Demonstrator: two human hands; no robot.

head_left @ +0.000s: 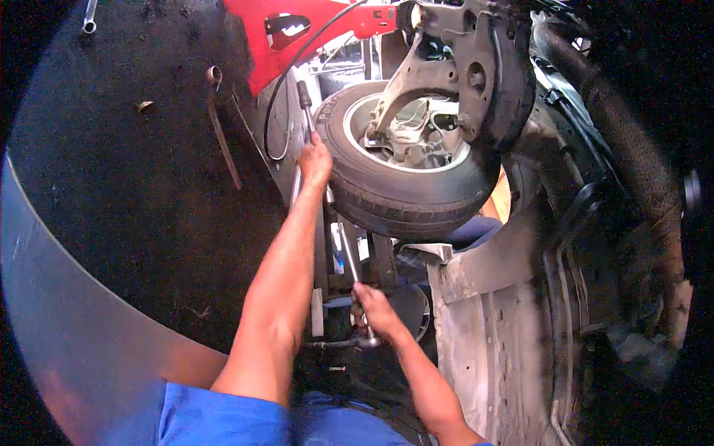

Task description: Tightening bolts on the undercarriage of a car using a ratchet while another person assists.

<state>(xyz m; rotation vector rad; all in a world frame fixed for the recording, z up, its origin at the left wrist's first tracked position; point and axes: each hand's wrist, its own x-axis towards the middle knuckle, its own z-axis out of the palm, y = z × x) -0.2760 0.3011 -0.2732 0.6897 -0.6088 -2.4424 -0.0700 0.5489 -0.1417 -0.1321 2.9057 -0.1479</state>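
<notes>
A long-handled socket wrench (349, 253) slants down the middle of the view, its black grip (303, 94) at the far end. My left hand (316, 161) is closed around it just below that grip. Lower down, my right hand (377, 309) wraps the shiny shaft close to the wrench's head (368, 342). From the head a thin bar (331, 344) runs left; what its far end meets cannot be made out. A tyre (409, 193) on a light metal wheel lies flat just right of my left hand.
Grimy suspension parts (476, 74) hang above the wheel, beside a red body panel (268, 44) and a looping black cable (269, 123). On the dark surface at left lie a ring-ended tool (215, 76) and a spanner (89, 26). A grey car underbody (483, 320) borders the right.
</notes>
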